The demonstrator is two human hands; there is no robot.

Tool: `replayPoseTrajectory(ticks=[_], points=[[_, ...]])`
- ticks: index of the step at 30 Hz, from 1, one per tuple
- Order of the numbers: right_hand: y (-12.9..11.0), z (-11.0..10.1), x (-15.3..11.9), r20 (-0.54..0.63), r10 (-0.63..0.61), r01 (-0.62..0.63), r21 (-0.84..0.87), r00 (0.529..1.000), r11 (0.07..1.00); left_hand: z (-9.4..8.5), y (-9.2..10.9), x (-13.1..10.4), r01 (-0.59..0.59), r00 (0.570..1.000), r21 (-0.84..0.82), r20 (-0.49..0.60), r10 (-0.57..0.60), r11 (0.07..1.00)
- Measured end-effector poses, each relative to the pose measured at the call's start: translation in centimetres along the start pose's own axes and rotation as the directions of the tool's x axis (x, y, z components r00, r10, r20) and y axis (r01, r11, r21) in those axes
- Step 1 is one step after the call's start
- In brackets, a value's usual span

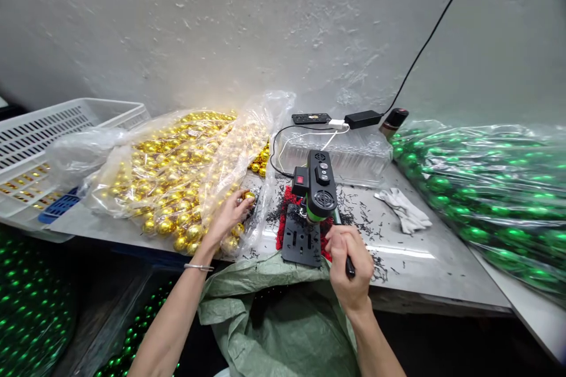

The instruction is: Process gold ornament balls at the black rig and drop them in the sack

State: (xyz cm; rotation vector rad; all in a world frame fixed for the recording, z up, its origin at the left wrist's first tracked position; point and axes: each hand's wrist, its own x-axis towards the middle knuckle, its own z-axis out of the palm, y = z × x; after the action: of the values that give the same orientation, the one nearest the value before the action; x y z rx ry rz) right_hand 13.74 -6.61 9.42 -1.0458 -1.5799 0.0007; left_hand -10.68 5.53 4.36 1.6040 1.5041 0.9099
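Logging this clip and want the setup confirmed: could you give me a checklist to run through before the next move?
1. Left hand has a gold ball at its fingertips: ok.
2. Right hand is on the black lever handle: ok.
3. Gloves worn: not ok; both hands are bare, and a white glove lies on the table.
4. Work area free of debris: not ok; black shavings lie around the drill press.
5. Press running: cannot tell.

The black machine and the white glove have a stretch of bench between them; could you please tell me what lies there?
Between the black machine and the white glove, the head view shows small black shreds scattered on the bench.
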Motion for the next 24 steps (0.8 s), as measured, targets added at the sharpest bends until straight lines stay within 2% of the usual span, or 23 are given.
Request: replayPoseTrajectory(ticks=[1,2,3,5,7,9,12,16,20,24], points=[[0.0,0.0,0.0,-0.001,-0.003,0.003,-0.001,1.000,1.000,0.4,0.2,-0.3,0.060,0.998,-0.268,0.020,-0.057,0.962],[0.1,0.0,-0.1,-0.005,-0.006,0.006,-0.002,1.000,1.000,0.8,0.4,-0.7,0.122,0.992,-0.488,0.062,-0.105,0.864],[0.1,0.1,-0.1,-0.011,-0.008,0.008,-0.001,1.000,1.000,1.3,0.6,-1.2,0.178,0.984,-0.629,0.114,-0.137,0.757],[0.2,0.1,-0.1,-0.022,-0.013,0.013,0.003,1.000,1.000,2.5,0.8,-2.3,0.264,0.964,-0.757,0.207,-0.165,0.597],[0.2,0.1,-0.1,-0.025,-0.020,0.020,0.006,0.999,1.000,4.0,0.8,-3.4,0.328,0.945,-0.776,0.278,-0.174,0.539],[0.3,0.1,-0.1,-0.019,-0.020,0.020,0.003,1.000,1.000,5.8,0.6,-4.1,0.356,0.933,-0.746,0.314,-0.175,0.563],[0.2,0.0,0.0,-0.005,-0.019,0.019,-0.017,1.000,1.000,8.6,0.2,-4.7,0.336,0.936,-0.652,0.309,-0.167,0.679],[0.2,-0.2,0.0,0.015,-0.039,0.039,-0.036,0.999,0.999,11.5,0.3,-4.8,0.203,0.965,-0.467,0.247,-0.094,0.861],[0.1,-0.3,0.0,0.031,-0.048,0.049,-0.049,0.998,0.998,12.5,1.1,-4.9,0.006,0.988,-0.181,0.150,0.022,0.983],[0.1,-0.4,0.0,0.042,-0.027,0.030,-0.057,0.999,0.998,12.6,1.5,-5.1,-0.173,0.977,0.063,0.139,0.163,0.983]])
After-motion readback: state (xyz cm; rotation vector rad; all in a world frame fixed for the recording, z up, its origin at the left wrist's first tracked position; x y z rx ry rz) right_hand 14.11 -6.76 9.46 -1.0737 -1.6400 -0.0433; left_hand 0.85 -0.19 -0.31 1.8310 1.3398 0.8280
